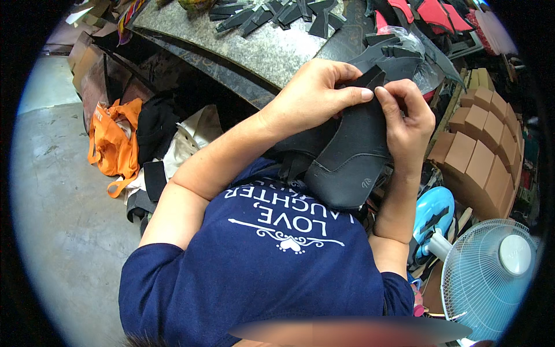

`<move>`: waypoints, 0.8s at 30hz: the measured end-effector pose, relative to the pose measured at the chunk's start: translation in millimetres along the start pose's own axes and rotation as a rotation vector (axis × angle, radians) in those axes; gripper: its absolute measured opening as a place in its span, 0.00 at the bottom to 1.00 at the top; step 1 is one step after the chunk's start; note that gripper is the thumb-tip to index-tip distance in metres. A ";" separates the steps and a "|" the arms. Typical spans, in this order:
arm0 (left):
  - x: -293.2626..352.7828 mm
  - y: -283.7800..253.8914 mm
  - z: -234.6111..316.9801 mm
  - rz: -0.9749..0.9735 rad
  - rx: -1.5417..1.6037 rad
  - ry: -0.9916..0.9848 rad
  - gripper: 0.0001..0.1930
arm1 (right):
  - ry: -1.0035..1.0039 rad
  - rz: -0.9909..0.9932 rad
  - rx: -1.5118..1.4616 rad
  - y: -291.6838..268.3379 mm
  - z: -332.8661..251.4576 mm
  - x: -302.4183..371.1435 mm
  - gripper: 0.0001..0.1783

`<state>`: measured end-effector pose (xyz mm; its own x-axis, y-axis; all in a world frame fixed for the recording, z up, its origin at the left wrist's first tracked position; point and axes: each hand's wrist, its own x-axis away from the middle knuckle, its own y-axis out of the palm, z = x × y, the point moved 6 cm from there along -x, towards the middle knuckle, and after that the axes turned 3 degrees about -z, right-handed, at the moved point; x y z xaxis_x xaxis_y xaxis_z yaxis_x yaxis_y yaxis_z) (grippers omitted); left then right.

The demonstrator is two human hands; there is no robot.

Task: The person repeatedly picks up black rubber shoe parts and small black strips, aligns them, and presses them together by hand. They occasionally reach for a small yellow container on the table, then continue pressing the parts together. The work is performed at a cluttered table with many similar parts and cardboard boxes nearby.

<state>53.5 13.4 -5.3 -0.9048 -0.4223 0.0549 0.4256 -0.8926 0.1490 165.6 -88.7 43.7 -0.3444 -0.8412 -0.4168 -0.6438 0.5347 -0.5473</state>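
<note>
– Left hand (315, 95): how is it posed?
– Its thumb and index finger are pinched on the narrow upper end of a black stitched piece (352, 153); the forearm is slanted up and inward from a bent elbow.
– And the right hand (409, 118)?
– It is raised on a nearly upright forearm, fingers curled, thumb tip brought to the piece's right edge. Whether the edge is pinched cannot be told.
– Where is the piece held?
– In front of the navy shirt (260, 283), its broad rounded end hung lowest.
– What is hidden?
– The left hand's other fingertips are covered by the piece, and the right fingertips are tucked from sight.
– Farther out?
– Black cut pieces (260, 20) are strewn on a grey board (254, 52), which is cut off above; the fan (485, 283) is bounded at right by the dark rim.
</note>
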 end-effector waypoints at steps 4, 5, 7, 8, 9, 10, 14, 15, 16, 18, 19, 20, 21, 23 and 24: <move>-0.7 -1.4 0.2 0.003 -0.043 0.023 0.17 | -0.096 -0.008 0.057 2.8 -7.6 1.2 0.05; -0.7 -1.9 -0.6 0.008 -0.071 0.023 0.19 | -0.078 -0.012 0.060 3.0 -7.2 1.2 0.05; 0.0 -0.8 -2.2 0.001 -0.031 0.037 0.14 | -0.027 0.002 0.050 1.3 -5.9 0.6 0.06; 0.3 -0.1 -2.4 0.001 -0.017 0.055 0.12 | 0.008 0.007 0.042 0.2 -5.0 0.8 0.06; -0.1 0.4 -3.2 0.000 -0.009 0.057 0.12 | 0.044 -0.001 0.040 -0.1 -4.1 0.9 0.06; -0.1 1.2 -3.3 0.000 -0.004 0.068 0.12 | 0.092 -0.012 0.033 -0.4 -2.9 2.1 0.07; -0.5 4.5 -0.9 -0.011 0.025 0.109 0.12 | 0.197 -0.048 0.096 -2.2 -1.2 5.6 0.08; -0.4 6.6 -0.2 -0.034 0.014 0.106 0.12 | 0.226 0.003 0.010 -5.1 0.3 6.4 0.08; -0.2 8.9 0.8 -0.056 0.002 0.105 0.12 | 0.234 0.054 -0.082 -9.0 0.3 7.1 0.08; 1.6 17.0 4.5 -0.109 0.090 0.127 0.12 | 0.311 0.007 -0.239 -12.1 2.4 9.9 0.10; 1.8 21.8 6.4 -0.124 0.016 0.134 0.10 | 0.291 0.014 -0.230 -13.3 0.8 10.9 0.07; 3.5 25.3 7.0 -0.137 -0.007 0.115 0.09 | 0.230 -0.020 -0.221 -16.4 -5.1 12.3 0.05; 4.9 29.0 7.7 -0.155 -0.063 0.094 0.08 | 0.165 -0.032 -0.216 -19.7 -11.2 14.8 0.04; 8.5 38.5 8.8 -0.198 -0.125 0.051 0.18 | 0.139 0.102 -0.191 -33.4 -15.8 23.7 0.05; 11.0 43.7 14.4 -0.219 -0.100 0.112 0.18 | 0.129 0.126 -0.207 -37.4 -17.6 27.9 0.05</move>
<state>61.9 -28.0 16.0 -0.9706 -0.2275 -0.0782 0.2245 -0.9734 0.0462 168.1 -133.6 65.3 -0.5064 -0.7791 -0.3695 -0.7115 0.6196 -0.3315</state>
